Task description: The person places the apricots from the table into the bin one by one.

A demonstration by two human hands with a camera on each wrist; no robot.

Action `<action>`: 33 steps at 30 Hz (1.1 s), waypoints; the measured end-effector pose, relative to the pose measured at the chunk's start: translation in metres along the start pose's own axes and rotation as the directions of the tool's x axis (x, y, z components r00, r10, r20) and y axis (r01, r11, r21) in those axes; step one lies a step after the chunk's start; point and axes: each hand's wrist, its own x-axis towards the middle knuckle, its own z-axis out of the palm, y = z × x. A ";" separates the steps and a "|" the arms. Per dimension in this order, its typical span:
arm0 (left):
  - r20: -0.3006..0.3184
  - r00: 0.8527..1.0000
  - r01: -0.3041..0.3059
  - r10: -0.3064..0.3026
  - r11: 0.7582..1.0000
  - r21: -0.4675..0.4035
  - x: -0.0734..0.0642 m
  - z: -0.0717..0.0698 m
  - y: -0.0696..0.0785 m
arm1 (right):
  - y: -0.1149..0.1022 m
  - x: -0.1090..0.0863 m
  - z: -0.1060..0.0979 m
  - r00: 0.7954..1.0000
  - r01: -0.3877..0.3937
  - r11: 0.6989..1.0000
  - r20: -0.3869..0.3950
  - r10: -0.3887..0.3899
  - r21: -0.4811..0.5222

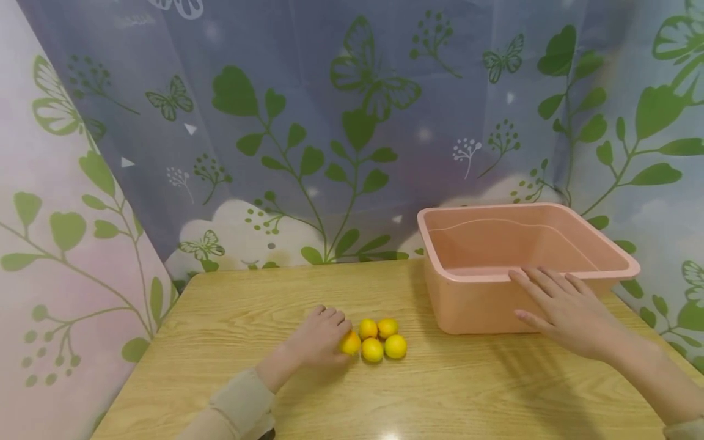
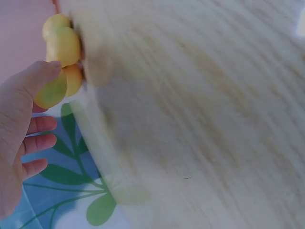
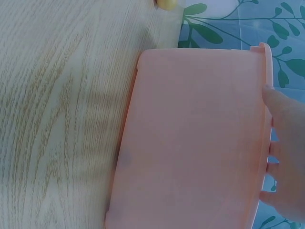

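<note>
Left hand [image 1: 321, 338] pinches one yellow fruit [image 1: 351, 343] beside four others [image 1: 395, 346]. Right hand [image 1: 574, 316], fingers spread apart, rests at the basin rim [image 1: 473, 278].

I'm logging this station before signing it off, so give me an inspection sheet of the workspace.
Surface: wood-grain table, glossy enough for a bright reflection at the near edge of the head view.
Job's things: one yellow fruit in the left hand; four more yellow fruits grouped beside it; pink basin upright to their right, no contents seen in the part that shows.
Clutter: a dark sliver by the left sleeve, too little shown to identify.
Hands: left grips the fruit; right hand is at the basin's near rim, fingers extended.
Cables: nothing seen.
Surroundings: backdrop printed with leaves and butterflies.
</note>
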 end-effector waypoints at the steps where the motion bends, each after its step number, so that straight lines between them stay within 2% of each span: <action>1: -0.004 1.000 0.003 -0.003 1.000 -0.006 0.001 -0.001 -0.001 | 0.000 0.000 0.000 1.000 0.001 1.000 0.001 -0.001 -0.001; 6: -0.034 0.999 0.008 -0.009 1.000 -0.023 0.005 -0.009 -0.005 | 0.001 0.000 0.000 1.000 0.000 1.000 0.003 0.000 -0.001; 13: -0.165 0.986 -0.008 0.004 1.000 -0.024 0.018 -0.023 -0.010 | 0.000 0.000 -0.001 1.000 0.003 1.000 -0.007 -0.003 0.004; 15: -0.185 0.983 -0.009 0.005 1.000 -0.020 0.023 -0.029 -0.010 | 0.000 0.000 0.000 1.000 0.004 1.000 -0.010 -0.004 0.004; 26: -0.162 0.987 0.006 -0.005 1.000 0.005 0.048 -0.053 -0.008 | 0.001 0.001 0.001 1.000 0.012 1.000 -0.028 -0.012 -0.009; 33: -0.150 0.989 0.016 -0.011 0.999 0.028 0.061 -0.062 -0.005 | 0.001 0.000 0.002 1.000 0.005 1.000 -0.019 -0.005 -0.008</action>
